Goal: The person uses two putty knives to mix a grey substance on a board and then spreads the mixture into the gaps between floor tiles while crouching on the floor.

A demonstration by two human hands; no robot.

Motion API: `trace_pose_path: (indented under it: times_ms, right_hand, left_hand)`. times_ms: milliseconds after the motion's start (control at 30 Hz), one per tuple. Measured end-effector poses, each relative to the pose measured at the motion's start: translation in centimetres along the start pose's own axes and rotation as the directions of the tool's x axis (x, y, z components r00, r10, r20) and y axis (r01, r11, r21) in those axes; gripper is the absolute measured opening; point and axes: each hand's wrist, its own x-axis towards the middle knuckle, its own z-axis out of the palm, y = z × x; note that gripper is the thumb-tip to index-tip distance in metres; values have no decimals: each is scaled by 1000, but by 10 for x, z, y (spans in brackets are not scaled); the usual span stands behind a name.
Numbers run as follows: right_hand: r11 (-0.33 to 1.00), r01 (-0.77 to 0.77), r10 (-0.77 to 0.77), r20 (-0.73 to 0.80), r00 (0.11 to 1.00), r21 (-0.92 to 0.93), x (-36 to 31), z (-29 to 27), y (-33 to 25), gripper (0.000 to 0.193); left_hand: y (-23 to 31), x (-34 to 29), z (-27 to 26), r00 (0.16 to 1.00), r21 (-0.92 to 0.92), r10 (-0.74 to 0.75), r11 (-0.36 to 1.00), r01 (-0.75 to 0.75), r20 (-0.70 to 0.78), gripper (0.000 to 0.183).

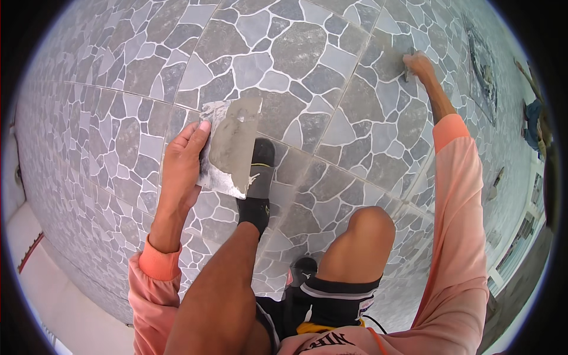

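Note:
My left hand (184, 155) grips the edge of a flat metal plate, its thumb on top. A thick layer of wet grey grout (232, 139) covers much of the plate (222, 180), with whitish smears along the edges. The plate hovers over my shod foot (260, 168). Out at the upper right, my right hand (421, 64) is closed around a thin-edged tool, probably a putty knife (407, 66), held against the stone-patterned floor tiles (299, 50). A damp, darker patch shows on the tile beside it. My fingers hide most of the tool's handle.
Straight joints (338, 106) run between the tiles. At the right lies a dark sheet (482, 68) with grey material on it. A small dark tool (499, 176) lies farther down, and another person (532, 125) is at the right rim. A pale wall (65, 296) borders the lower left.

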Motion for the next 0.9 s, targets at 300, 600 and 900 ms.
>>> trace_pose_path:
  times_ms: [300,600,900]
  right_hand:
    - [870,-100,114,-1,993,482,38,-56,-84,41]
    - [933,357,-354,-307,883,-50,16,-2,-129,28]
    - [965,262,-246,-267,932,25,32,-7,-115,33]
  left_hand:
    - [14,7,19,999,-18,33,999,-32,33,29]
    - [7,11,24,999,-33,21,999,-20,31,28]
    - [7,13,23,999,-20,29,999,-28,40,30]
